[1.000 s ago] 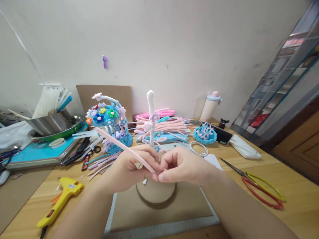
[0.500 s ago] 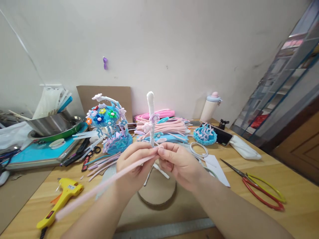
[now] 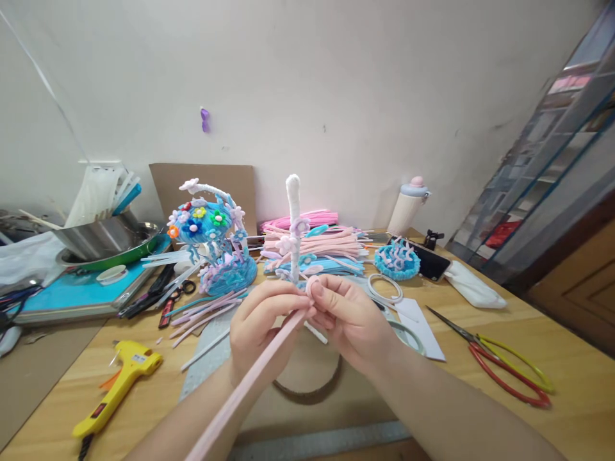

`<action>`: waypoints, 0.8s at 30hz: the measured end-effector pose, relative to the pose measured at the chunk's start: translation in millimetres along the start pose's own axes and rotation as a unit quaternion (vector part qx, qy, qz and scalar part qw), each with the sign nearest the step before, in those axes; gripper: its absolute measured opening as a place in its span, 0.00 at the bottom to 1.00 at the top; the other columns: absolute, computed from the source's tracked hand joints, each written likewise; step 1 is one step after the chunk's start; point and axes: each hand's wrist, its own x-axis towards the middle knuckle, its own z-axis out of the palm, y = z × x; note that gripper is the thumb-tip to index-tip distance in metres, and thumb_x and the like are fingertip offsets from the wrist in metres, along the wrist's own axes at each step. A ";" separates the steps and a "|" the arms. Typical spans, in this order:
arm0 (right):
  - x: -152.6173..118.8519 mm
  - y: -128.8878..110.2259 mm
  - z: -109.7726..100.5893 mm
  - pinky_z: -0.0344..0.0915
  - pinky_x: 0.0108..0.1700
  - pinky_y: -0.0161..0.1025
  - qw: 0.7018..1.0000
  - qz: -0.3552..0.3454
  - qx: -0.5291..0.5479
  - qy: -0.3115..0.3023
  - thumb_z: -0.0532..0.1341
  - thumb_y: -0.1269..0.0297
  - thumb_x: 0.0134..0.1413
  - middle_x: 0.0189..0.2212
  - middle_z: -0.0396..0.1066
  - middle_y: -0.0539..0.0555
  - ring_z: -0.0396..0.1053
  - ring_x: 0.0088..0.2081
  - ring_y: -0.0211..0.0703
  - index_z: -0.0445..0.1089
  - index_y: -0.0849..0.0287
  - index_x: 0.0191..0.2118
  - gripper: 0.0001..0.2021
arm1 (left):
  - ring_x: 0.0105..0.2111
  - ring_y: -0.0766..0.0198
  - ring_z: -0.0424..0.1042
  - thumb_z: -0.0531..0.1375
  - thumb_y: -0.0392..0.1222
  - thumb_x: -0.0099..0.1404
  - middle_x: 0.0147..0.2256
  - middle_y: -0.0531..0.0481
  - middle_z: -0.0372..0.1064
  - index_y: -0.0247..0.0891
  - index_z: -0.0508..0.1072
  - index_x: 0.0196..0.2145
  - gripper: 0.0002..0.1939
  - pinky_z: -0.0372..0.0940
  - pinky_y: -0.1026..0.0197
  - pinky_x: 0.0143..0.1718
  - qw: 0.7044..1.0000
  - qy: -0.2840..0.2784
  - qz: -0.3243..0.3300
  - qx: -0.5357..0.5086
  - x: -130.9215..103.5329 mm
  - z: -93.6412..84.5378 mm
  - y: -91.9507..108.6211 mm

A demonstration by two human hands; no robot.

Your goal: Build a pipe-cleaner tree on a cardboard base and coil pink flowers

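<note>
A pale pink pipe cleaner (image 3: 254, 374) runs from between my fingertips down toward the bottom of the view. My left hand (image 3: 264, 326) pinches it from the left. Opposite, my right hand (image 3: 350, 317) grips its curled end between thumb and fingers. Just behind my hands rises a white fuzzy stem (image 3: 294, 205) with a lilac flower (image 3: 300, 225) and other small flowers and leaves on it. My hands hide the stem's lower part. Beneath them lies a round cardboard disc (image 3: 312, 368), partly covered.
A yellow glue gun (image 3: 120, 384) lies at left, large red-and-yellow scissors (image 3: 504, 371) at right. Behind stand a blue flowered pipe-cleaner piece (image 3: 228, 274), bundles of pipe cleaners (image 3: 331, 244), a blue round piece (image 3: 396, 261), a phone (image 3: 435, 266) and a bottle (image 3: 406, 208).
The pink pipe cleaner's free end has swung from the lower left toward the bottom middle, and its held end now forms a small curl. My left hand has shifted slightly right.
</note>
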 end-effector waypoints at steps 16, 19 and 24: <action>-7.1 -39.1 -16.6 0.58 0.34 0.34 0.933 0.148 -0.262 -0.196 0.65 0.65 0.48 0.28 0.71 0.52 0.64 0.30 0.36 0.74 0.65 0.31 0.08 | 0.35 0.62 0.70 0.66 0.37 0.56 0.35 0.48 0.69 0.41 0.75 0.40 0.13 0.65 0.62 0.36 0.900 -0.324 -0.188 -0.224 32.6 -25.8 0.8; -7.5 -42.0 -18.8 0.57 0.32 0.33 0.910 0.172 -0.310 -0.214 0.65 0.65 0.47 0.27 0.70 0.51 0.63 0.29 0.35 0.74 0.66 0.32 0.08 | 0.38 0.61 0.70 0.65 0.36 0.57 0.37 0.46 0.68 0.40 0.76 0.40 0.11 0.65 0.61 0.39 0.895 -0.377 -0.148 -0.185 36.2 -28.8 2.4; -3.7 -37.1 -21.3 0.52 0.27 0.32 0.922 0.166 -0.306 -0.168 0.67 0.64 0.43 0.23 0.66 0.48 0.59 0.26 0.32 0.69 0.63 0.25 0.09 | 0.35 0.64 0.70 0.62 0.32 0.59 0.35 0.47 0.69 0.38 0.76 0.35 0.06 0.66 0.63 0.36 0.913 -0.359 -0.111 -0.159 38.4 -29.0 4.5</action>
